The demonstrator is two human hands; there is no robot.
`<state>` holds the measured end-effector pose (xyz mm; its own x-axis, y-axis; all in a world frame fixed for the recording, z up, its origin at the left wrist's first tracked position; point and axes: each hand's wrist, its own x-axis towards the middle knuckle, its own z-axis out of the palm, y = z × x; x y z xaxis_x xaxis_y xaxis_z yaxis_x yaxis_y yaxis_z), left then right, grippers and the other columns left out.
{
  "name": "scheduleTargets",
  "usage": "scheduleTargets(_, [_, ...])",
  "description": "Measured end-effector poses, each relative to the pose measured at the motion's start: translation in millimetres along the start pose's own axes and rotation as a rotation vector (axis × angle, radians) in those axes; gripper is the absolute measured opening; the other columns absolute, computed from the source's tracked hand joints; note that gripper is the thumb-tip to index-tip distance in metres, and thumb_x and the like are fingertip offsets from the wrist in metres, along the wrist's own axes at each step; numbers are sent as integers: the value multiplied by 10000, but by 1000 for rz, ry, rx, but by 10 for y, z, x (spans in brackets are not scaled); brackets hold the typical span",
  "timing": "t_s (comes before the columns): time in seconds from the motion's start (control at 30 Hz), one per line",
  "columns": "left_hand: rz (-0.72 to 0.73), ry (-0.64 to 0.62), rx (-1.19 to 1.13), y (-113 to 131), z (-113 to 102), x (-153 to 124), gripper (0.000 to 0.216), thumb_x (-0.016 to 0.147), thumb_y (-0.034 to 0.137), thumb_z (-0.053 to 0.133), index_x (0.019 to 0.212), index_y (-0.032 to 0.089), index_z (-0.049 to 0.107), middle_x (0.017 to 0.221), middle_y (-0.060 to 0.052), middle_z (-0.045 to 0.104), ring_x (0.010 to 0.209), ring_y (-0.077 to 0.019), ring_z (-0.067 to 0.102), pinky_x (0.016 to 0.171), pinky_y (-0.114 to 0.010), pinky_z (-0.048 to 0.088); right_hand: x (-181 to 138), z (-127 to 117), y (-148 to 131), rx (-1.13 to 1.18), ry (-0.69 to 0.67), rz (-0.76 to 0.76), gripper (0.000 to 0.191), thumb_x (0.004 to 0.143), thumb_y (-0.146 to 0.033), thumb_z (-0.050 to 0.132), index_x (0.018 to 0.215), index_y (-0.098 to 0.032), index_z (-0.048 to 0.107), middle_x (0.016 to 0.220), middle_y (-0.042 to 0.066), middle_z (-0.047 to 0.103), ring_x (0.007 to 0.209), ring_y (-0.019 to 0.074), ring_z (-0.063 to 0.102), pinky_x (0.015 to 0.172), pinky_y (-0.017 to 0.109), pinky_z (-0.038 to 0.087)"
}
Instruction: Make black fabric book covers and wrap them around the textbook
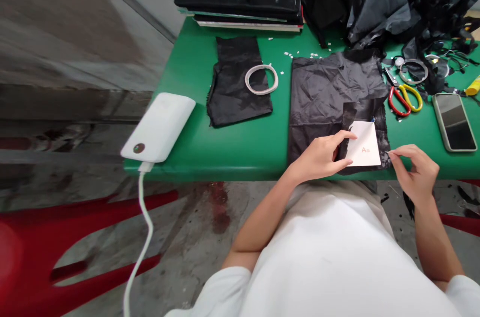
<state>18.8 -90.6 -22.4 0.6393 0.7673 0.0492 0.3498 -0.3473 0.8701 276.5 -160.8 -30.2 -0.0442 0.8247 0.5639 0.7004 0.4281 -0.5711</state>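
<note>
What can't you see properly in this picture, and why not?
All in the head view:
- What the right hand may be pinching: too small to tell.
- The cloth under the white card: hidden by the card and the left hand.
- The far end of the white cable: cut off by the bottom edge.
- The rest of the yellow thing: cut off by the right edge.

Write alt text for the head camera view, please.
A person's left-hand grip rests on a white card over black fabric on a green table; the right-hand grip is pinched beside the fabric, anything held too small to tell. Scissors and a phone lie to the right.
</note>
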Motion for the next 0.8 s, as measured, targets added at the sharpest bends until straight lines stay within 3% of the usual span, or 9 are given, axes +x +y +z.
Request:
scheduleTargets(0.2, [5,-25,-17,-10,0,-1,490,795,179,640,1276,188,548,700,77,531,589,-112,519,642,-230,387,206,439,-384,153,-39,27,86,948,-172,588,901,-230,631,827,25,703,749,152,669,690,284,553])
scheduleTargets(0.4, [-21,1,-24,10,10,-5,524,777,167,576,1291,190,476,649,99,482,544,-109,525,606,-214,364,230,725,-435,233,18,46,75,974,-159,540,946,-227,554,930,38,694,777,139,696,669,263,570])
scheduleTargets(0.5, [-41,27,-16,9,24,-15,540,784,188,582,1301,190,426,643,102,487,531,-119,542,603,-217,362,218,801,-433,219,31,43,88,985,-151,509,949,-229,527,933,36,681,786,137,687,664,259,563])
scheduleTargets(0.8, [-54,54,-31,-14,42,-22,528,793,247,632,1261,201,392,672,90,519,555,-142,594,606,-221,372,216,845,-450,-11,39,-196,171,957,-85,550,1018,-228,621,924,52,655,833,159,650,750,279,541])
